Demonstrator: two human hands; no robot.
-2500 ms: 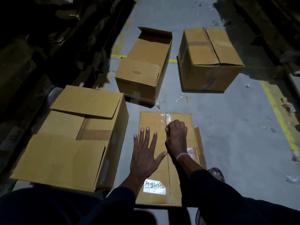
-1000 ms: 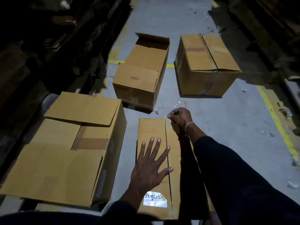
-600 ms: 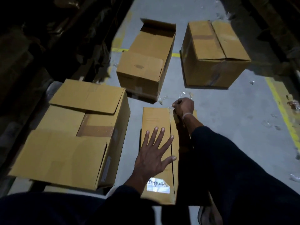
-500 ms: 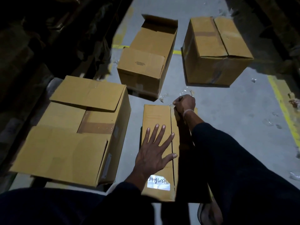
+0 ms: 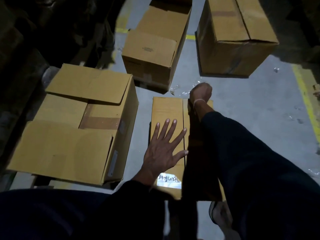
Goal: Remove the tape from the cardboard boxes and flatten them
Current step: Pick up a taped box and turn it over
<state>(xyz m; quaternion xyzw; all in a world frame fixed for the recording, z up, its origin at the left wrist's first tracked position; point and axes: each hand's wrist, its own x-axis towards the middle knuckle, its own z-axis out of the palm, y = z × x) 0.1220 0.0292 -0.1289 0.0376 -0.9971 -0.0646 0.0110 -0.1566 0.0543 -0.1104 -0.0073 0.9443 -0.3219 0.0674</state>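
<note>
A narrow cardboard box (image 5: 164, 111) lies on the floor in front of me, its two top flaps meeting at a centre seam, with a white label near my end. My left hand (image 5: 161, 153) presses flat on its left flap, fingers spread. My right hand (image 5: 201, 91) reaches past the box's far edge with its fingers curled, pinching a strip of clear tape (image 5: 180, 90) that trails off the far end of the seam. My right sleeve shades the right flap.
A large box (image 5: 69, 135) with loose flaps and brown tape sits at my left. An open box (image 5: 152, 54) and a closed box (image 5: 232, 35) stand beyond. Clear tape scraps (image 5: 276, 69) litter the grey floor. Dark stacked cardboard (image 5: 52, 28) lines the left; yellow line (image 5: 304, 99) right.
My right hand has travelled from the middle of the seam to beyond the box's far edge, drawing the clear tape off the seam. My left hand has stayed flat on the left flap.
</note>
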